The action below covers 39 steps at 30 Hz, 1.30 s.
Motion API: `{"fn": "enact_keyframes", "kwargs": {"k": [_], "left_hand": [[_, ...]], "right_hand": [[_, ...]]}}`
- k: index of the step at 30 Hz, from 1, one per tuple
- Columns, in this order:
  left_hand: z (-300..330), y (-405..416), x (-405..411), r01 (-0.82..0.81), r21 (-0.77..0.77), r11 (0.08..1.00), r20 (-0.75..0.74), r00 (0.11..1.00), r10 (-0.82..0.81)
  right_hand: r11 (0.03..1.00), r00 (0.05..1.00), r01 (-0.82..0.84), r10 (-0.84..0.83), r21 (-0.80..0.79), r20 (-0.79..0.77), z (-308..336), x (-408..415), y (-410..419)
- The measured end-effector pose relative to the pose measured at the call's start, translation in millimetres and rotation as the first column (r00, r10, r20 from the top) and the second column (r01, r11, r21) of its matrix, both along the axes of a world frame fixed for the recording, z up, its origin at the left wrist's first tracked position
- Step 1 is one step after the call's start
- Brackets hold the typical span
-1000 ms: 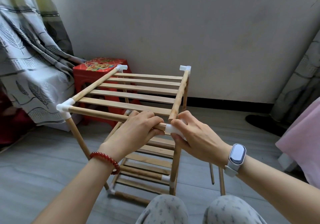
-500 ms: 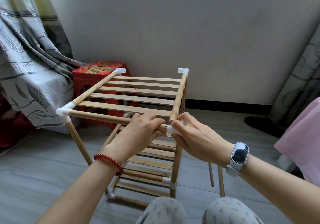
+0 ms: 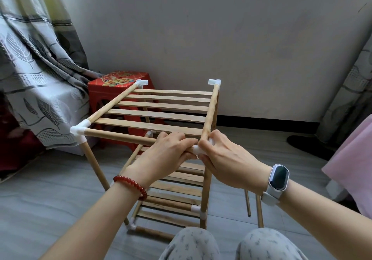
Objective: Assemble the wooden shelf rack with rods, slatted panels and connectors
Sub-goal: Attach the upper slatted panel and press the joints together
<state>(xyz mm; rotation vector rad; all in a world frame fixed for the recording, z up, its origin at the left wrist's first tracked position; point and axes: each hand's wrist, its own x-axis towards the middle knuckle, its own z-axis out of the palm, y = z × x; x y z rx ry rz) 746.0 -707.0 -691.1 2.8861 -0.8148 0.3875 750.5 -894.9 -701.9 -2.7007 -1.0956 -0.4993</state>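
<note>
left hand slid right along front rod, now touching corner connector

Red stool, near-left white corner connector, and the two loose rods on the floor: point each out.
red stool (image 3: 112,82), head view, on its patterned top.
near-left white corner connector (image 3: 77,131), head view, on its elbow.
loose rods (image 3: 259,211), head view, on the right rod's shaft.

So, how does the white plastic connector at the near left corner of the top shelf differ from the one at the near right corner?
The near left white plastic corner connector is fully visible and untouched; the near right white plastic corner connector is mostly covered, gripped by the right hand. The left hand grips the front wooden rod beside the right one only. Both join the same front rod.
</note>
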Motion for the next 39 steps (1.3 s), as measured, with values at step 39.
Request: {"fn": "enact_keyframes", "kwargs": {"k": [39], "left_hand": [[-22.3, 20.9, 20.9, -0.168, -0.417, 0.893, 0.263, 0.918, 0.295]], "right_hand": [[0.457, 0.854, 0.14, 0.393, 0.878, -0.341, 0.2, 50.4, 35.9]]}}
